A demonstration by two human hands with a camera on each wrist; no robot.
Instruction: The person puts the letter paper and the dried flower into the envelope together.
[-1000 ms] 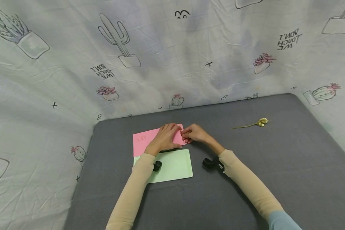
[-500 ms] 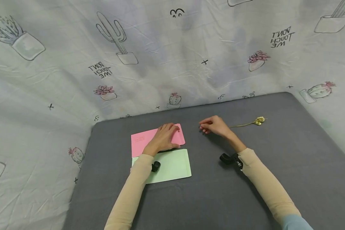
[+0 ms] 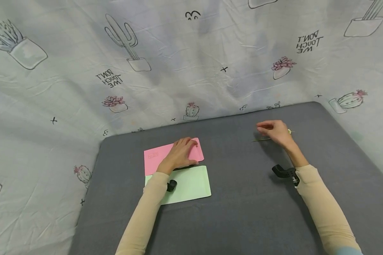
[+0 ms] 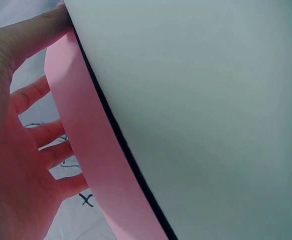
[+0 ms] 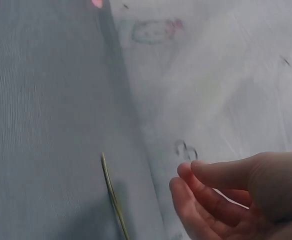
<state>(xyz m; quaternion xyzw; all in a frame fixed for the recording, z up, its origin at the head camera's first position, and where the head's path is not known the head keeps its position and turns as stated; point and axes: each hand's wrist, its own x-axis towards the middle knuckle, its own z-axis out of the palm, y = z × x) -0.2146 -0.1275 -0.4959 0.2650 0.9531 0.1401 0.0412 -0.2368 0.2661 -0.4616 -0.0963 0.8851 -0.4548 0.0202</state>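
A pink envelope [image 3: 153, 161] with faint printing lies on the grey table, and my left hand [image 3: 178, 154] rests across its right half, fingers spread toward the far edge. In the left wrist view those fingers reach the pink paper [image 4: 81, 105], with the thumb at its other side. Just nearer to me lies a light green envelope [image 3: 193, 184], partly under my left forearm. My right hand [image 3: 276, 131] hovers over a dried flower, its thumb and fingers loosely bent and holding nothing. The flower's thin stem [image 5: 111, 190] shows below it, while the hand hides most of the blossom [image 3: 289, 131].
The grey table [image 3: 236, 198] ends at a pale curtain [image 3: 178, 85] printed with cacti, which hangs behind it and along its left side. Each wrist carries a black camera mount, such as the right one [image 3: 283, 171].
My right hand has left the pink envelope's right end and moved right to above the flower. My left hand has stayed on the pink envelope; the head view has shifted slightly.
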